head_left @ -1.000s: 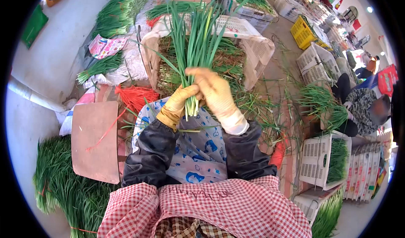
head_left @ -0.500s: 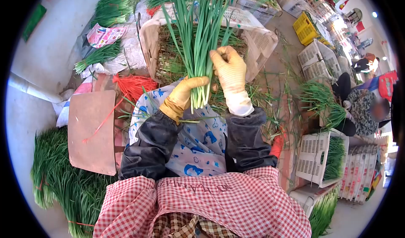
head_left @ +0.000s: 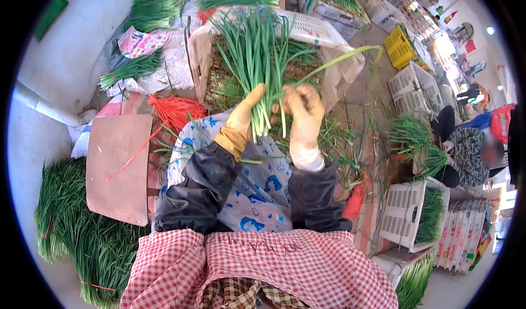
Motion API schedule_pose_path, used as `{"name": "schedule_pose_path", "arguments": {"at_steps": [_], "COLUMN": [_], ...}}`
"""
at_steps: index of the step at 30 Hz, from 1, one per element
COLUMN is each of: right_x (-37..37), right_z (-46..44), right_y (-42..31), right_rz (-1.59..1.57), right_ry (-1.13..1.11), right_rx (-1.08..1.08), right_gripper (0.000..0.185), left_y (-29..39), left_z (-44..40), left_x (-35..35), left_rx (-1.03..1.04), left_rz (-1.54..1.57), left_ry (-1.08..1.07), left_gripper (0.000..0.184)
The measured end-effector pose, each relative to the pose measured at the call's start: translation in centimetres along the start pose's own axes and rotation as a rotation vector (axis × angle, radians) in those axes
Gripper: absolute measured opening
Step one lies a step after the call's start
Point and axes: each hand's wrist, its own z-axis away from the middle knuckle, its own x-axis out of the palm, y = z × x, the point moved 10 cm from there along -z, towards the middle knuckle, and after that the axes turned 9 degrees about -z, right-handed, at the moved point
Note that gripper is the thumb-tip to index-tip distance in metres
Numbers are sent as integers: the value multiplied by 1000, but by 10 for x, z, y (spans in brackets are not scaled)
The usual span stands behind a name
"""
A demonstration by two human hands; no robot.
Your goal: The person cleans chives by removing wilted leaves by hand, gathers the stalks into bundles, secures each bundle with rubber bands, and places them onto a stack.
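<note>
A bunch of long green stalks with pale lower ends (head_left: 257,62) stands upright in my left hand (head_left: 243,120), whose yellow-gloved fingers wrap round its lower part. Just right of the bunch, my right hand (head_left: 304,114), in a yellow glove with a pale cuff, has its fingers pinched on a yellow-green leaf (head_left: 342,59) that arcs up to the right. Behind both hands lies a pale plastic crate (head_left: 342,70) with more stalks and brown trimmings in it. A blue-patterned cloth (head_left: 263,188) covers my lap.
At left are a brown board (head_left: 119,169), red ties (head_left: 175,113) and heaped green bundles (head_left: 93,237). White crates (head_left: 402,213) and a yellow crate (head_left: 398,46) stand at right. A person in a patterned jacket (head_left: 470,150) sits at far right. Loose leaves litter the floor.
My right hand has moved slightly down, and a yellow-green leaf now stretches from it to the right. The bunch in my left hand sits a little lower, its leaves spread over the crate.
</note>
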Motion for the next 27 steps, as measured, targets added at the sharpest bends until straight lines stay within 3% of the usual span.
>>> {"name": "schedule_pose_path", "arguments": {"at_steps": [2, 3, 5, 6, 7, 8, 10, 12, 14, 15, 16, 17, 18, 20, 22, 24, 26, 27], "right_x": [-5, 8, 27, 33, 39, 40, 43, 44, 12, 10, -43, -76, -75, -134, -83, -62, 27, 27], "right_z": [0, 9, 29, 36, 41, 47, 55, 60, 54, 52, 35, 12, 9, -3, 29, 46, 97, 97], "right_y": [-2, -11, -22, -23, -33, -38, -49, -55, -74, -75, -96, -87, -88, -35, -12, 20, 44, 49], "right_rz": [281, 410, 689, 768, 766, 765, 809, 842, 218, 325, -127, -397, -405, -29, 541, 561, 1321, 1321], "right_ry": [-96, -131, -233, -233, -225, -204, -232, -240, -55, -92, 120, -18, -55, 234, 40, -164, -630, -630], "right_rx": [-261, -325, -521, -493, -555, -600, -675, -701, -444, -563, -420, -279, -271, 52, 85, 28, -452, -451], "right_gripper": [9, 8, 12, 16, 14, 12, 14, 16, 9, 6, 15, 21, 21, 22, 20, 18, 13, 13], "left_y": [4, 4, -1, 4, 15, 14, 23, 24, 52, 62, 94, 116, 117, 152, 158, 154, 148, 153], "left_z": [3, -1, -7, -8, -13, -20, -13, -29, -24, -28, -13, 0, -1, 32, 59, 75, 102, 106], "left_x": [16, 12, 13, 23, 13, 17, 24, 7, 2, 0, -12, -19, -24, -48, -52, -71, -92, -86], "left_rx": [-49, -50, -122, -135, 34, 32, 17, 86, 105, 200, 212, 295, 239, 279, 259, 191, 130, 198], "left_rz": [60, 78, 155, 180, 42, 74, 11, 77, 155, 79, -20, -212, -225, -415, -503, -528, -518, -585], "left_ry": [-23, 72, -8, -72, 133, 86, 200, 95, -19, -41, 26, 92, 116, 110, 219, 214, 312, 385], "left_gripper": [44, 36, 35, 36, 39, 42, 41, 41, 39, 38, 38, 39, 33, 45, 48, 47, 45, 38]}}
